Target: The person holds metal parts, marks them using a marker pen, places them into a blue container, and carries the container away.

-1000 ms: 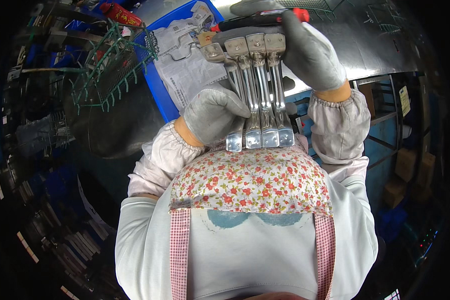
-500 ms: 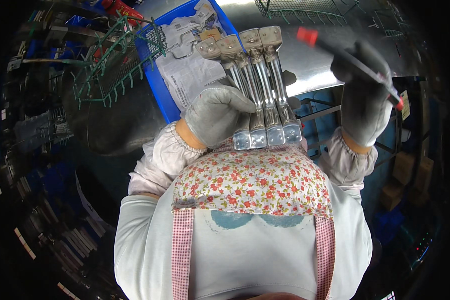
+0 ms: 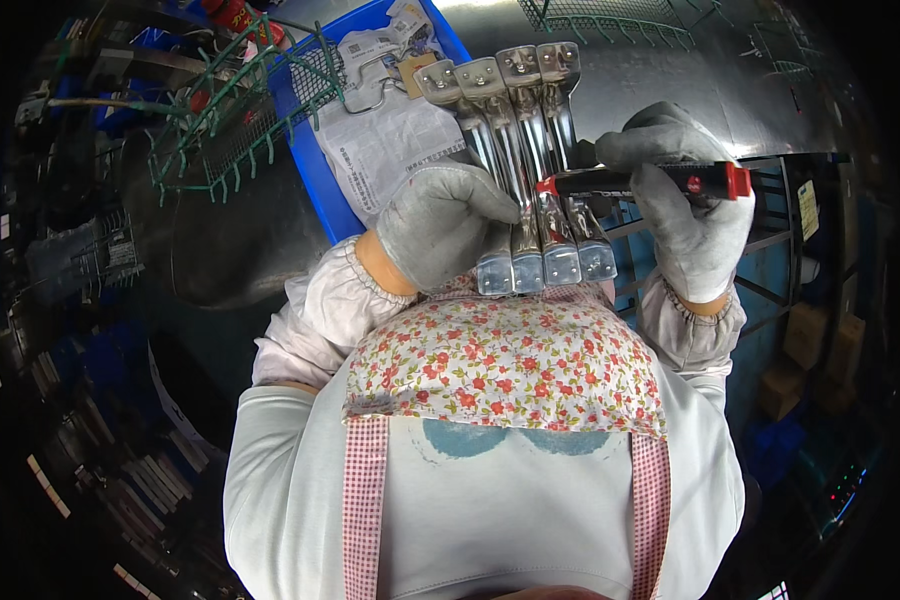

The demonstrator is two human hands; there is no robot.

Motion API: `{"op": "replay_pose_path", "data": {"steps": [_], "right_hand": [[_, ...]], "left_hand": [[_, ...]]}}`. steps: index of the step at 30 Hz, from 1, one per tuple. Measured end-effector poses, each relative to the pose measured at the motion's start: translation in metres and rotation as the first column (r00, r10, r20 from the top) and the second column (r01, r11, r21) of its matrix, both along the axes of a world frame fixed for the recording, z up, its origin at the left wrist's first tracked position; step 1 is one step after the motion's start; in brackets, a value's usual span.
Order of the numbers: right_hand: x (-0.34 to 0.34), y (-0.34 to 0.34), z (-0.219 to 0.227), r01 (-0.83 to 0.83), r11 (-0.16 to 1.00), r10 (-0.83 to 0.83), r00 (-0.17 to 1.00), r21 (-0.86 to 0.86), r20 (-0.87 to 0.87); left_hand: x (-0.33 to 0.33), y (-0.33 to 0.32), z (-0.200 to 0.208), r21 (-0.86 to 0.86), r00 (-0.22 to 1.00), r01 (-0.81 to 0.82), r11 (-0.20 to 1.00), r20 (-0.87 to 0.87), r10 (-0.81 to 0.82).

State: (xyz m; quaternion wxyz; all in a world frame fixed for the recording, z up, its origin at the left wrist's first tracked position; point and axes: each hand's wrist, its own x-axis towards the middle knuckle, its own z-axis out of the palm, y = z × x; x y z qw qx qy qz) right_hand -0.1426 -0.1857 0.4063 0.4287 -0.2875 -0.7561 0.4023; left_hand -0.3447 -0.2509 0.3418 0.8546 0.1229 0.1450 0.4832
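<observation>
My left hand (image 3: 435,225), in a grey glove, is closed round a row of several shiny metal handles (image 3: 510,145) with wide, flat ends and small holes. They stand side by side in front of my chest. Across from it, my gloved right hand (image 3: 695,235) grips a black marker pen (image 3: 610,182) with a red rear end between thumb and fingers. The pen lies almost level, its small red tip pointing left at the middle of the handles. Whether the tip touches metal I cannot tell.
Behind my left hand is a blue bin (image 3: 315,180) with printed paper (image 3: 390,140) and a bent metal wire piece. Green wire racks (image 3: 220,140) stand at the far left, and another green rack (image 3: 610,20) lies on the metal table (image 3: 670,80). Cardboard boxes (image 3: 805,335) sit lower right.
My right hand has come in toward the handles, and the marker pen has turned so its small red tip points left at them. The handles have shifted slightly right in my left hand.
</observation>
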Motion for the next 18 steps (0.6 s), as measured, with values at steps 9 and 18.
{"op": "replay_pose_path", "data": {"steps": [9,18], "right_hand": [[-0.024,-0.002,0.001,0.088,0.996,-0.087,0.995,0.018,-0.042],[-0.037,-0.001,0.003,0.054,0.927,-0.112,0.984,0.371,0.136]], "left_hand": [[-0.003,-0.010,0.018,0.149,0.954,-0.151,0.977,-0.237,0.184],[-0.015,0.000,0.008,-0.241,0.971,-0.050,0.969,-0.241,-0.010]]}}
